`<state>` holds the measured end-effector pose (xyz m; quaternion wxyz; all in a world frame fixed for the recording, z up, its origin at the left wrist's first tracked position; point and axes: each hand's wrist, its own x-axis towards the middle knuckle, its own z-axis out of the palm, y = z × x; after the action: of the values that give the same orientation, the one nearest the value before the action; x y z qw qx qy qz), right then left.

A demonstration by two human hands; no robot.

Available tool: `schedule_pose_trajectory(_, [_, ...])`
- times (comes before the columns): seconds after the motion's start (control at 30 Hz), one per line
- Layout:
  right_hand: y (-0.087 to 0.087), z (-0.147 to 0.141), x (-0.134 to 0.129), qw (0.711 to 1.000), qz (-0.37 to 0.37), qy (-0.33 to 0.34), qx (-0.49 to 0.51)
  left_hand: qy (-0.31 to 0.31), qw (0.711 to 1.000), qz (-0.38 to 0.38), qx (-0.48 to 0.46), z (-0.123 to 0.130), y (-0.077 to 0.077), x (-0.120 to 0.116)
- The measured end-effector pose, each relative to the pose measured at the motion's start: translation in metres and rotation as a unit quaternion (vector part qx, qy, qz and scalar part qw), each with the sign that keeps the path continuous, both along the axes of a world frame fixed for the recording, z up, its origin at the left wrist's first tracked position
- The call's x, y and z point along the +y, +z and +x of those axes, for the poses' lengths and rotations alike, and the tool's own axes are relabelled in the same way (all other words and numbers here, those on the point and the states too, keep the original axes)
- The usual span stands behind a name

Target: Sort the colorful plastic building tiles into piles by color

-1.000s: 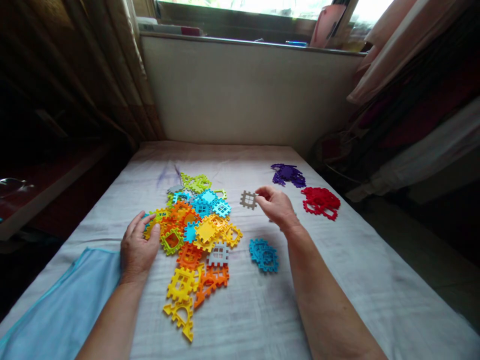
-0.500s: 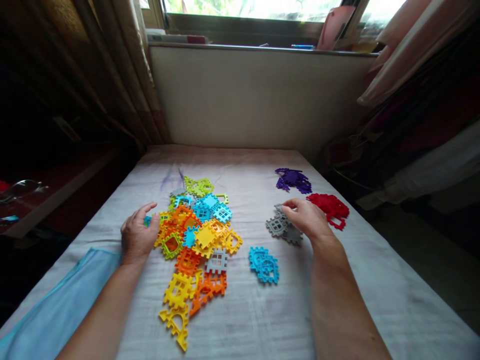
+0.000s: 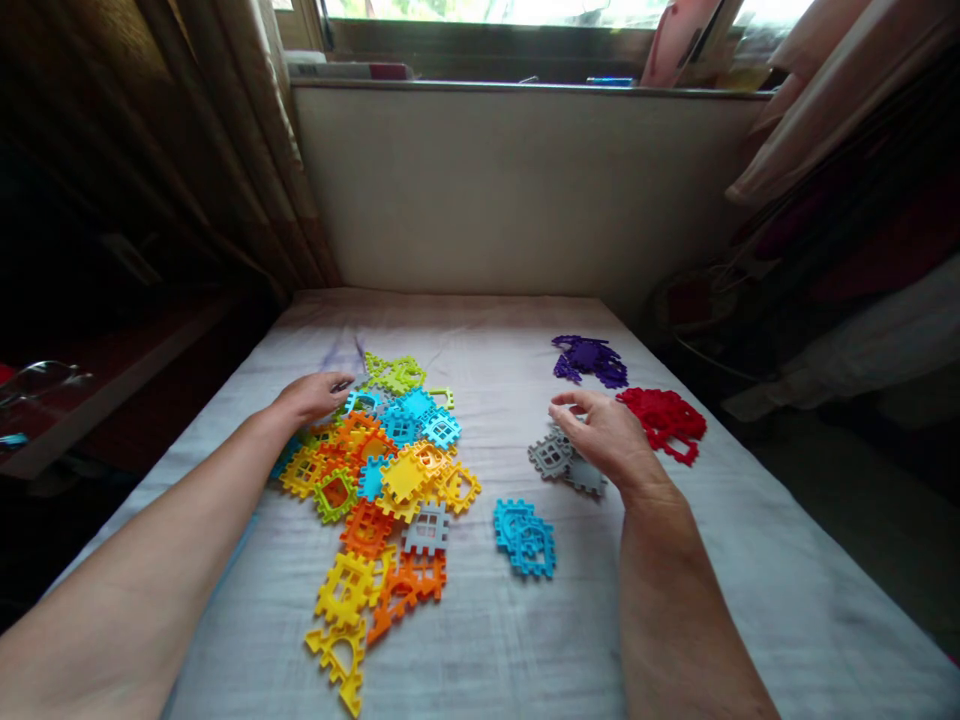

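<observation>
At the mixed tile pile's [image 3: 405,478] far-left edge, the left hand [image 3: 313,398] curls its fingers, hold unclear; the right hand [image 3: 604,435], thumb and fingers slightly parted, nothing visibly gripped, hangs over grey notched tiles [image 3: 583,476] slanting far-left to near-right.

A white cloth [image 3: 495,650] spread with flat, toothed plastic tiles. A left hand [image 3: 315,395] reaches over the far left edge of a jumbled yellow, orange, lime-green, blue and grey heap [image 3: 405,478]; its grip is unclear. A right hand [image 3: 611,435], fingers parted, hovers at a small grey pile [image 3: 555,455]. Bright blue tiles [image 3: 527,540] lie nearer; dark purple tiles [image 3: 591,360] and red tiles [image 3: 660,415] lie beyond, toward the right.
</observation>
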<state>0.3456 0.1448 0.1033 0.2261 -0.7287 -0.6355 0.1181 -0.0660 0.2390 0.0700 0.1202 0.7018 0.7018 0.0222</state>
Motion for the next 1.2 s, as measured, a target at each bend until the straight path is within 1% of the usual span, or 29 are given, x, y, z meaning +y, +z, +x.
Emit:
schedule_pose_trajectory(0.07, [-0.001,0.002,0.000,0.999,0.037,-0.001,0.015,0.017,1.000,0.021,0.010,-0.001,0.004,-0.004])
schedule_pose_trajectory(0.17, [0.001,0.005,0.001,0.996,0.077,-0.012,0.037,0.082,0.992,0.080,0.049,-0.004,0.017,-0.012])
schedule_pose_trajectory(0.23, [0.002,0.007,0.001,0.995,0.080,-0.026,0.051,0.120,0.983,0.122,0.062,-0.002,0.026,-0.018])
schedule_pose_trajectory(0.27, [0.003,0.008,0.002,0.995,0.076,-0.029,0.057,0.126,0.980,0.143,0.056,0.001,0.030,-0.022])
schedule_pose_trajectory(0.3, [0.003,0.008,0.002,0.995,0.073,-0.030,0.063,0.117,0.979,0.162,0.038,0.007,0.033,-0.026])
schedule_pose_trajectory(0.33, [0.003,0.007,0.002,0.995,0.070,-0.026,0.070,0.096,0.979,0.180,0.010,0.016,0.036,-0.031])
schedule_pose_trajectory(0.37, [0.003,0.006,0.002,0.994,0.067,-0.019,0.078,0.061,0.979,0.193,-0.029,0.027,0.038,-0.037])
schedule_pose_trajectory(0.43, [0.001,0.000,0.001,0.993,0.057,0.009,0.103,-0.032,0.973,0.184,-0.134,0.057,0.037,-0.051])
schedule_pose_trajectory(0.47, [0.000,-0.004,0.001,0.991,0.046,0.033,0.120,-0.070,0.966,0.171,-0.181,0.074,0.035,-0.059])
schedule_pose_trajectory(0.53, [-0.002,-0.012,-0.002,0.982,0.009,0.101,0.161,-0.129,0.949,0.145,-0.249,0.109,0.030,-0.076])
schedule_pose_trajectory(0.63, [-0.003,-0.022,-0.006,0.955,-0.058,0.199,0.212,-0.174,0.927,0.109,-0.313,0.153,0.021,-0.098])
schedule_pose_trajectory(0.7, [-0.004,-0.026,-0.008,0.937,-0.083,0.246,0.234,-0.189,0.919,0.097,-0.331,0.169,0.018,-0.106])
schedule_pose_trajectory(0.73, [-0.004,-0.026,-0.008,0.930,-0.086,0.263,0.244,-0.195,0.919,0.093,-0.331,0.173,0.017,-0.107])
schedule_pose_trajectory(0.8, [-0.004,-0.024,-0.007,0.925,-0.084,0.271,0.254,-0.202,0.926,0.103,-0.302,0.171,0.017,-0.105])
schedule_pose_trajectory(0.83, [-0.004,-0.021,-0.006,0.930,-0.083,0.258,0.249,-0.204,0.934,0.116,-0.268,0.165,0.017,-0.102])
schedule_pose_trajectory(0.9, [-0.005,-0.012,-0.005,0.951,-0.092,0.205,0.212,-0.192,0.957,0.148,-0.162,0.148,0.015,-0.094])
schedule_pose_trajectory(0.93, [-0.005,-0.006,-0.004,0.962,-0.101,0.177,0.179,-0.177,0.967,0.150,-0.100,0.138,0.014,-0.090])
schedule_pose_trajectory(1.0, [-0.005,0.004,-0.004,0.978,-0.121,0.134,0.102,-0.135,0.984,0.116,-0.001,0.116,0.009,-0.085])
schedule_pose_trajectory(1.03, [-0.004,0.008,-0.005,0.982,-0.132,0.119,0.067,-0.123,0.988,0.093,0.029,0.105,0.006,-0.084])
schedule_pose_trajectory(1.1, [-0.004,0.015,-0.006,0.984,-0.149,0.098,0.015,-0.117,0.989,0.075,0.044,0.085,0.000,-0.086])
schedule_pose_trajectory(1.2, [-0.001,0.020,-0.007,0.986,-0.144,0.075,-0.025,-0.132,0.988,0.079,0.001,0.058,-0.007,-0.095])
